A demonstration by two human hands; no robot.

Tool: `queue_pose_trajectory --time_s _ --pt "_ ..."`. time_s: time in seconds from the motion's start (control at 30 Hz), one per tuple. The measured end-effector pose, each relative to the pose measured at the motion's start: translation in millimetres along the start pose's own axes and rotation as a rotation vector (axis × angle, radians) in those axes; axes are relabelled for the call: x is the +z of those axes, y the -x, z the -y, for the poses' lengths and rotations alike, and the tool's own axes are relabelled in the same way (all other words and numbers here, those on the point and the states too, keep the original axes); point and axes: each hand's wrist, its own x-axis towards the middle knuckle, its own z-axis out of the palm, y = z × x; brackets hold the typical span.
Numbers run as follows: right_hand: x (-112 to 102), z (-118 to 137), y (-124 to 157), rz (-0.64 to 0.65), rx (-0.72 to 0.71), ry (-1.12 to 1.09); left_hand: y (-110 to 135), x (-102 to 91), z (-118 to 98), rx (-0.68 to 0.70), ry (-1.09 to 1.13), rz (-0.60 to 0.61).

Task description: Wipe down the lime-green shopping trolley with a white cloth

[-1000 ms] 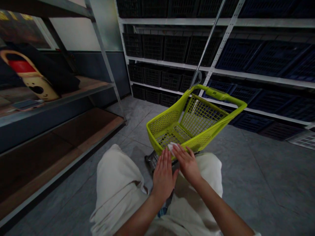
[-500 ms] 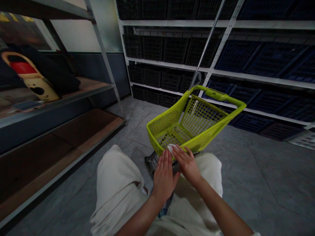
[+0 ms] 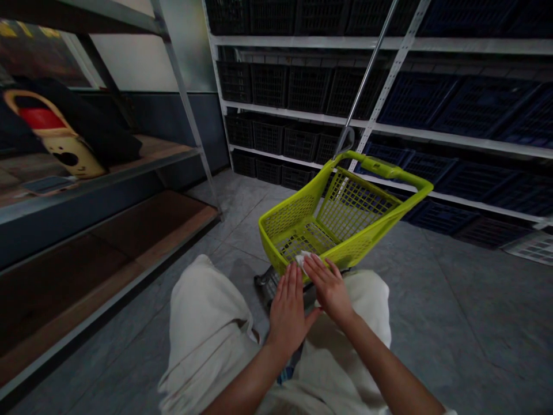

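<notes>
A lime-green shopping cart (image 3: pixel 283 216) with a latticed plastic basket stands before my knees, its near corner toward me. My right hand (image 3: pixel 330 291) holds a small crumpled white cloth (image 3: pixel 303 257) against the rim at that corner; whether it is cloth or tissue I cannot tell. Beside it, my left hand (image 3: pixel 288 308) lies with fingers stretched out against the outer wall just below the rim. Its thumb reaches to the underside of my right hand. The palms are hidden, and so is part of the cloth under the right fingers.
A metal shelf unit (image 3: pixel 184 92) on the left bears a yellow-and-red bottle (image 3: pixel 73 153) and a phone (image 3: pixel 49 184). Behind the cart, white racks (image 3: pixel 302 113) hold several black and blue crates (image 3: pixel 302 144). A metal pole (image 3: pixel 367 75) rises behind the basket. Grey tiles (image 3: pixel 432 311) cover the floor.
The white cloth and my right fingers have shifted slightly right along the rim. My left thumb has stretched out farther to the right. The cart has barely moved.
</notes>
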Motion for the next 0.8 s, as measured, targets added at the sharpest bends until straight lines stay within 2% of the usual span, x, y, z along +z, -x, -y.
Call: queue_pose_trajectory --time_s 0.1,0.2,0.23,0.3,0.37,0.47,0.53,0.57,0.63,0.7,0.73,0.8 --pt "-6.4 -27.2 0.9 0.026 0.022 0.020 1.1 0.0 3.0 0.011 0.002 -0.012" --pt "-11.0 -66.8 1.5 -0.067 0.210 0.102 2.5 0.2 4.0 0.021 0.019 -0.016" --pt "-10.9 -72.8 1.4 -0.110 0.274 0.132 2.7 0.1 3.5 0.021 0.023 -0.014" --pt "-8.4 -67.3 1.2 -0.145 0.340 0.158 2.4 -0.5 1.8 0.019 0.027 -0.013" --pt "-4.6 -43.7 1.3 -0.096 0.274 0.121 1.3 -1.4 -0.2 0.016 0.032 -0.009" --pt "-2.2 -9.8 1.5 0.001 0.029 0.036 -0.4 -2.4 -1.2 0.005 0.032 -0.012" --pt "-4.6 -9.7 1.3 0.043 -0.079 0.004 -0.6 -2.6 -0.4 0.000 0.026 -0.024" --pt "-6.8 -17.5 1.2 0.055 -0.085 -0.002 -0.4 -2.6 0.3 0.002 0.022 -0.030" --pt "-11.2 -41.5 0.8 0.028 -0.006 0.007 0.4 -2.4 1.5 0.012 0.013 -0.033" --pt "-13.3 -62.1 0.2 -0.052 0.153 0.053 1.0 -2.2 1.6 0.024 -0.001 -0.024" --pt "-12.9 -66.0 0.0 -0.094 0.235 0.084 1.2 -1.9 1.3 0.025 -0.009 -0.018" --pt "-9.3 -57.3 0.2 -0.126 0.327 0.124 1.1 -1.1 0.0 0.021 -0.019 -0.005"
